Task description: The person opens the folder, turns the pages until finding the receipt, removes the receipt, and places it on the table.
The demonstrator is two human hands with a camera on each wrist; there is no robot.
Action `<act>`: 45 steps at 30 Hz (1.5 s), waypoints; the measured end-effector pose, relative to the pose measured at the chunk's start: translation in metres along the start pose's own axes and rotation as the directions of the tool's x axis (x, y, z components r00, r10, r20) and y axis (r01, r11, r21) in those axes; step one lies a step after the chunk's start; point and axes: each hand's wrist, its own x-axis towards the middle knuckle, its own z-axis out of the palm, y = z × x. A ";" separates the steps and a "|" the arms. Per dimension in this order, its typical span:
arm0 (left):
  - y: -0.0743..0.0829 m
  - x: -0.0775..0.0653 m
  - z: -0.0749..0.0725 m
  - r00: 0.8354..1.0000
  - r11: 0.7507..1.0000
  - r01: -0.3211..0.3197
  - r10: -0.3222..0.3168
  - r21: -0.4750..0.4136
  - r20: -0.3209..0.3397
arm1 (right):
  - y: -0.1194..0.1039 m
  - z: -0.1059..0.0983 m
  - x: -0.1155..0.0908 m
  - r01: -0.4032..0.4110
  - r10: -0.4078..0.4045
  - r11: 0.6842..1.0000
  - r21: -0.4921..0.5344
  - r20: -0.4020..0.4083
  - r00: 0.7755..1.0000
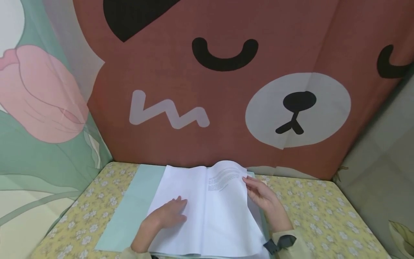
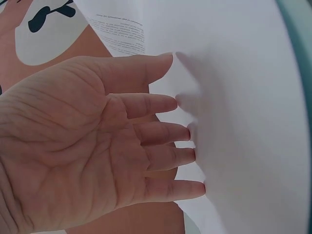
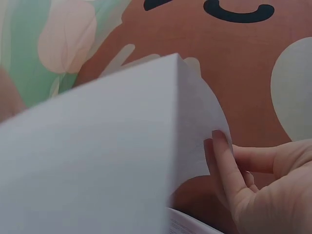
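Observation:
An open document of white pages lies in a pale green folder (image 1: 121, 216). My left hand (image 1: 169, 212) is over the left page (image 1: 189, 183), which is blank; in the left wrist view its extended fingertips touch the white paper (image 2: 253, 117). My right hand (image 1: 265, 196) pinches the outer edge of the right page (image 1: 226, 216) near its upper corner. That page bows upward at the top and carries a few lines of small print. In the right wrist view, fingers and thumb of the right hand (image 3: 263, 178) lie on either side of the lifted sheet (image 3: 197, 122).
The folder rests on a yellow floral tablecloth (image 1: 310, 212). Right behind the table rises a brown fabric backdrop (image 1: 168, 147) with a bear face. A green panel with a pink tulip (image 1: 48, 97) stands at left, a greyish panel (image 1: 381, 151) at right.

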 end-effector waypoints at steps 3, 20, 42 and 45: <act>0.001 -0.001 0.000 1.000 1.000 0.008 -0.008 -0.009 -0.005 | 0.000 0.001 0.000 -0.039 0.038 0.996 0.078 0.015 0.999; 0.003 0.001 0.000 0.997 0.999 -0.028 0.030 0.029 -0.076 | 0.013 0.016 0.000 -0.036 0.035 0.996 0.083 0.018 0.999; 0.061 -0.024 0.001 0.899 0.776 -0.361 0.142 -0.517 -0.414 | 0.039 0.031 -0.001 -0.043 0.033 0.996 0.077 0.119 0.992; 0.071 -0.030 0.000 0.914 0.758 -0.347 0.142 -0.552 -0.380 | 0.043 0.036 0.000 -0.028 0.019 0.997 0.066 0.137 0.990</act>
